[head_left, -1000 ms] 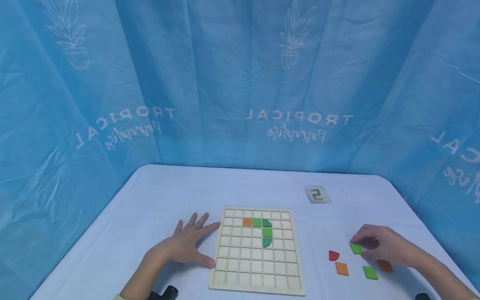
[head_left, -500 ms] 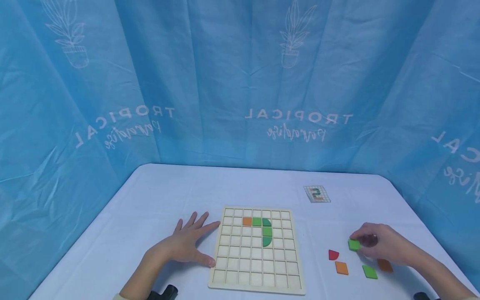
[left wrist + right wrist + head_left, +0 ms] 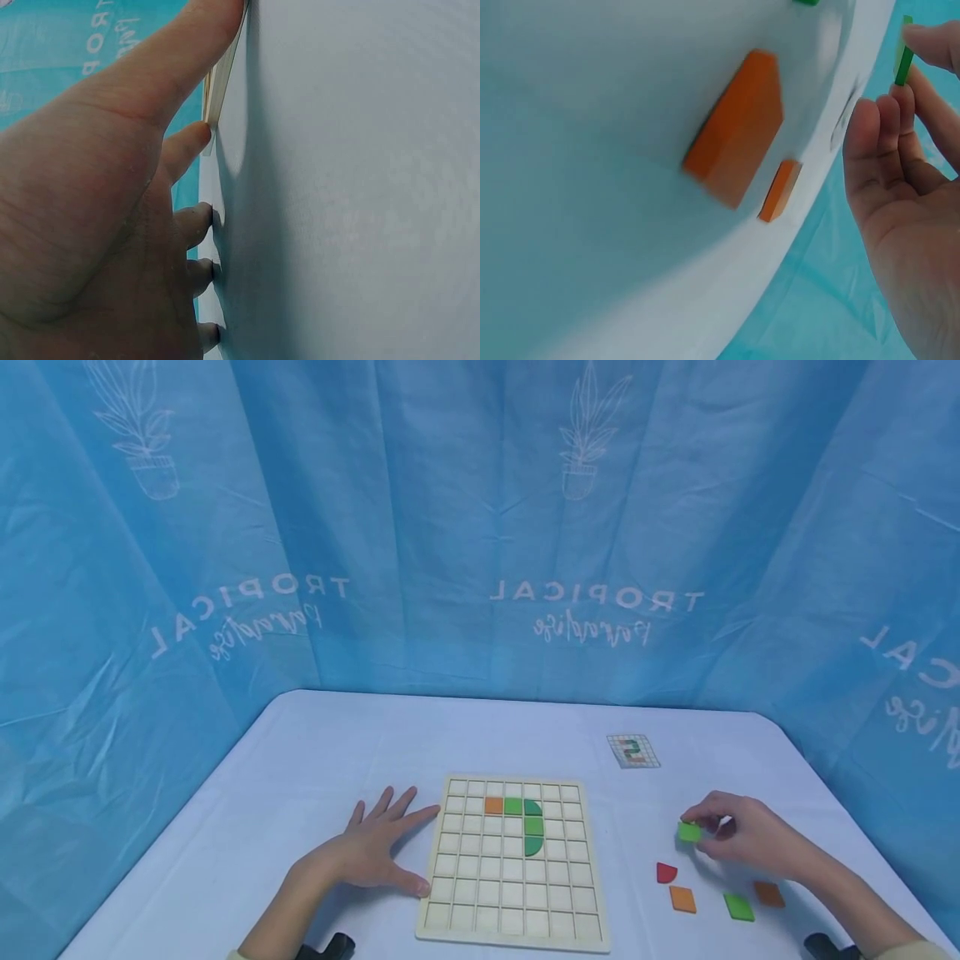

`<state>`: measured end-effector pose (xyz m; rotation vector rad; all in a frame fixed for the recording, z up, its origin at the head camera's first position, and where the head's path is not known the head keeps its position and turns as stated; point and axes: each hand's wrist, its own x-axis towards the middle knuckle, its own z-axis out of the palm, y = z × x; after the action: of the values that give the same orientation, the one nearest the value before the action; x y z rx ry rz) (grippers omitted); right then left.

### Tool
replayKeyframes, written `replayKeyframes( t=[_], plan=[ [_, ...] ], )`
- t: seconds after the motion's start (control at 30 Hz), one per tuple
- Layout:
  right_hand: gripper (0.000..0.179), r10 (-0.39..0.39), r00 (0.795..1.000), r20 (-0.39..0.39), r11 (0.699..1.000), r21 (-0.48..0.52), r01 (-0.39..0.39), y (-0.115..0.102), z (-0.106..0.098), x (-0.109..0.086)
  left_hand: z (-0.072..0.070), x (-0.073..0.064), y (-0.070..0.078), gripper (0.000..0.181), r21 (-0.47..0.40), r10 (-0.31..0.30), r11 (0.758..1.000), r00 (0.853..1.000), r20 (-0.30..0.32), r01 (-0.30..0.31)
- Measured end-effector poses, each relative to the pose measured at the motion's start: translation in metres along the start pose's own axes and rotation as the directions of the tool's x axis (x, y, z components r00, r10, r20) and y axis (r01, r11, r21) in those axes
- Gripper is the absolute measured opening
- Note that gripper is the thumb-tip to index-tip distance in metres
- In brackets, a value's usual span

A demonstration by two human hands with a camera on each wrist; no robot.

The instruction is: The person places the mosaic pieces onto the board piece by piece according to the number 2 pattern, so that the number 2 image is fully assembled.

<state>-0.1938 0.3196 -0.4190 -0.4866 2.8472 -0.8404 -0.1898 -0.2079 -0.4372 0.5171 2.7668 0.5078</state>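
My right hand [image 3: 738, 832] pinches a light green square tile [image 3: 689, 832] between thumb and fingers, above the white tabletop. In the right wrist view the same green tile [image 3: 904, 52] appears edge-on. With fingers spread, my left hand [image 3: 369, 846] rests at the left edge of a pale gridded board [image 3: 480, 935]; its thumb and index finger touch that edge. Set in the board are an orange square [image 3: 494, 806], a light green square [image 3: 513, 806], a dark green quarter-round piece [image 3: 532, 807], another light green square [image 3: 533, 826] and another dark green quarter-round piece [image 3: 533, 846].
Loose on the table at the right lie a red quarter-round piece [image 3: 666, 872], an orange square [image 3: 682, 899], a green square [image 3: 738, 907] and a brown-orange square [image 3: 769, 894]. A pattern card [image 3: 633, 751] lies behind the board. A blue curtain [image 3: 480, 527] stands behind the table.
My right hand has raised the green square tile off the table and carried it left and away from me. The left hand has stayed at the board.
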Motion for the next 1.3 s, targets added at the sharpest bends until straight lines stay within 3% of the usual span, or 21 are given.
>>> replayKeyframes(
  t=[0.2, 0.6, 0.93, 1.3],
  plan=[
    [0.032, -0.037, 0.999, -0.033, 0.999, 0.025, 0.038, -0.008, 0.006, 0.011, 0.001, 0.001, -0.002, 0.108, 0.002, -0.011, 1.0, 1.0, -0.002, 0.011],
    [0.03, -0.09, 0.996, -0.018, 0.992, 0.083, 0.091, -0.027, 0.016, 0.029, 0.0, 0.001, -0.001, 0.107, -0.001, 0.002, 1.0, 1.0, 0.0, -0.002],
    [0.025, -0.214, 0.977, -0.008, 0.969, 0.123, 0.213, -0.046, 0.028, 0.041, 0.001, 0.001, -0.001, 0.108, -0.009, -0.002, 1.0, 1.0, 0.0, 0.003],
    [0.027, -0.252, 0.968, -0.015, 0.959, 0.132, 0.252, -0.065, 0.039, 0.054, 0.002, 0.002, -0.003, 0.107, -0.019, 0.004, 1.0, 1.0, 0.005, -0.004]
  ],
)
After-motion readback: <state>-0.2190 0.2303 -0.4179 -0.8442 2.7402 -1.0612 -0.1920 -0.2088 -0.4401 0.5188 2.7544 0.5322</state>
